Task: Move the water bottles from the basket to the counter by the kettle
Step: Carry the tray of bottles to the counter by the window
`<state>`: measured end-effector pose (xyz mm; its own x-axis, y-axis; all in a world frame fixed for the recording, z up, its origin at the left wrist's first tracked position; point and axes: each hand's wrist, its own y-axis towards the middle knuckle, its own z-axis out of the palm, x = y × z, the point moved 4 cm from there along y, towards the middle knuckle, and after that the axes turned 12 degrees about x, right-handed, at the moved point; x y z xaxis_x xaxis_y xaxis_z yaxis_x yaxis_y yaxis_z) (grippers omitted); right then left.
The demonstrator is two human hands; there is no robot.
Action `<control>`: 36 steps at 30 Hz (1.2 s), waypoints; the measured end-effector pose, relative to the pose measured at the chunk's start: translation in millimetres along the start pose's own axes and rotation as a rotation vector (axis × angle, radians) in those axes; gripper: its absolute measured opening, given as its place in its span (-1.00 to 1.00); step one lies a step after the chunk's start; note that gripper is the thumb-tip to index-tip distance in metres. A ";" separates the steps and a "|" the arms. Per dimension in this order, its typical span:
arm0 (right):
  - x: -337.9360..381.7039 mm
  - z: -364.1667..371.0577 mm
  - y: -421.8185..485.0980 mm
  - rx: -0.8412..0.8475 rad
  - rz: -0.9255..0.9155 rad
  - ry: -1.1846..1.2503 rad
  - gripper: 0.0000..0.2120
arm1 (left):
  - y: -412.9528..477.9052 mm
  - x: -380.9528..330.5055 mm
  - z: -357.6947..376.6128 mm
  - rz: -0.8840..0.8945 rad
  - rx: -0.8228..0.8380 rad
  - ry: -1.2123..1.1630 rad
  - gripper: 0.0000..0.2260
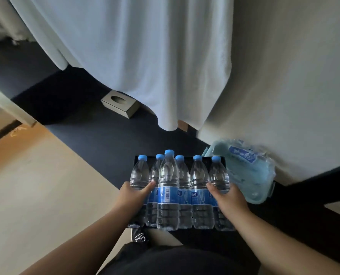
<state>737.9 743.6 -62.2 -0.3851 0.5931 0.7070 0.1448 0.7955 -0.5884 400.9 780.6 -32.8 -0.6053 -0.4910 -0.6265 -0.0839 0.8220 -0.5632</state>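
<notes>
the left hand (134,194) wraps around the leftmost of the water bottles (168,190), fingers closed on its side. six blue-capped bottles stand upright, packed in a row with one out front, in a black basket (222,160) low over the dark floor. the right hand (227,197) grips the rightmost bottle, just beside a pale blue plastic pack (248,171) against the wall.
</notes>
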 end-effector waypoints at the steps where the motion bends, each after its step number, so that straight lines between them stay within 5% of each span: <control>1: 8.1 4.3 1.2 0.005 -0.013 -0.015 -0.12 | -1.1 3.2 -6.2 0.010 -0.013 -0.004 -0.57; 4: 33.3 20.8 7.2 0.030 -0.066 -0.054 -0.12 | -3.7 15.5 -25.8 0.035 -0.062 -0.024 -0.75; 16: 141.9 159.6 31.0 0.181 -0.097 -0.188 -0.15 | -3.6 122.0 -152.8 -0.122 -0.281 -0.203 -0.47; 24: 226.3 297.2 38.4 0.295 -0.149 -0.288 0.06 | -2.1 211.4 -266.2 -0.196 -0.361 -0.289 -0.41; 36: 313.8 474.4 48.0 0.450 -0.217 -0.406 0.05 | -8.1 327.3 -386.6 -0.275 -0.515 -0.411 -0.46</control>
<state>191.6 909.0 -54.7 -0.6900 0.2598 0.6756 -0.3377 0.7100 -0.6180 -102.5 724.7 -25.0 -0.1698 -0.6856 -0.7079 -0.6150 0.6350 -0.4675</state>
